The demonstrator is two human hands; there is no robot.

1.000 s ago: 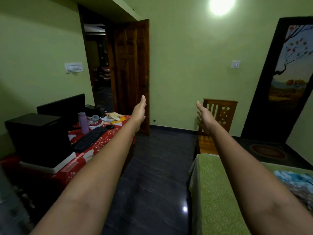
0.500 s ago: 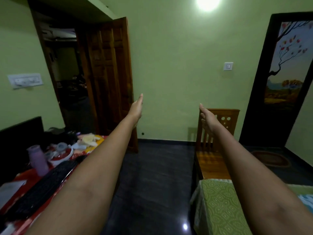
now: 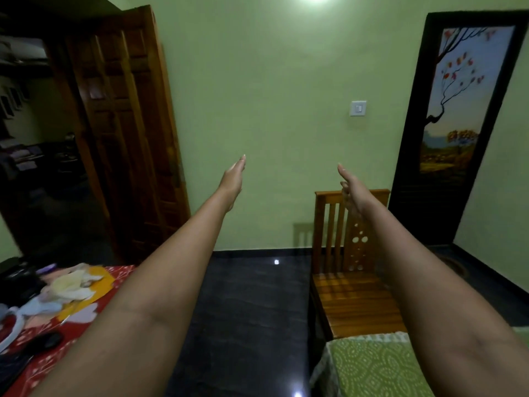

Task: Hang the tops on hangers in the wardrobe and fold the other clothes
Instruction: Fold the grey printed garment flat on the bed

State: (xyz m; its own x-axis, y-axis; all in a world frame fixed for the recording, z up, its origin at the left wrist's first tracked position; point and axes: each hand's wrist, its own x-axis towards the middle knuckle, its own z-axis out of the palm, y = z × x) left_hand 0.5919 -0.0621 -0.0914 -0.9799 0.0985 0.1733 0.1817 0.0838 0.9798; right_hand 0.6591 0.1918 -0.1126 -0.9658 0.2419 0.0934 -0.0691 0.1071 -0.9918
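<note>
Both arms out straight: your left hand & right hand are each a flat, empty grip, fingers straight, nothing held. No tops, hangers or wardrobe in view, so the task's clothes are out of frame; can't tell where. Only a wooden chair by the bed corner, the open door, & clutter on the red-cloth surface at its far edge. Tip: find the clothes first, sort tops from the rest before gripping anything. No readable writing or brands.
</note>
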